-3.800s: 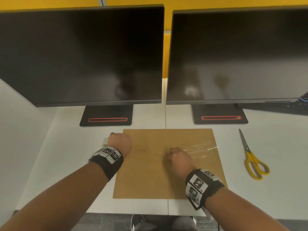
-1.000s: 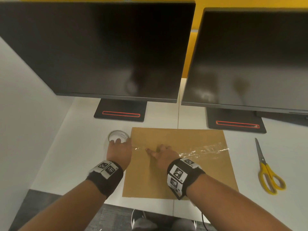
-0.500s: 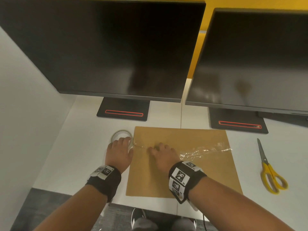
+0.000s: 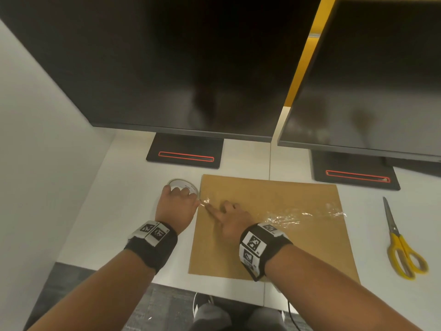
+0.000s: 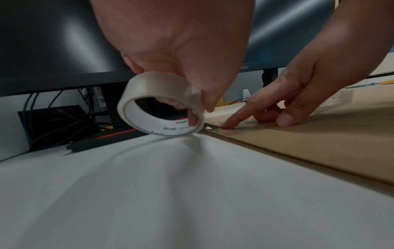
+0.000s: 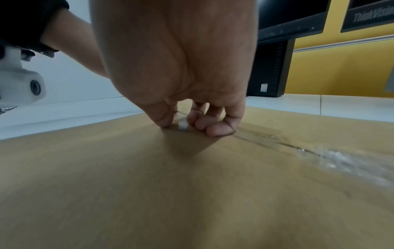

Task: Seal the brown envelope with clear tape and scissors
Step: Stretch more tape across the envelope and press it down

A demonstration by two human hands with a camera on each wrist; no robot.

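Left hand (image 4: 175, 206) grips tape roll (image 5: 162, 107), fingers curled through its core, roll just off the brown envelope (image 4: 274, 235) edge. Right hand (image 4: 232, 220) index fingertip presses the tape strip (image 4: 305, 215) onto envelope beside the roll, other fingers curled. Scissors (image 4: 403, 244) well right of the right hand's fingers.

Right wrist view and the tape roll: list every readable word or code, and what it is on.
"ThinkVisio", cut off by the frame edge: monitor bezel, right wrist view.
Print inside the tape roll: too blurred to read.
Square codes on the wristbands: patterns, no text.
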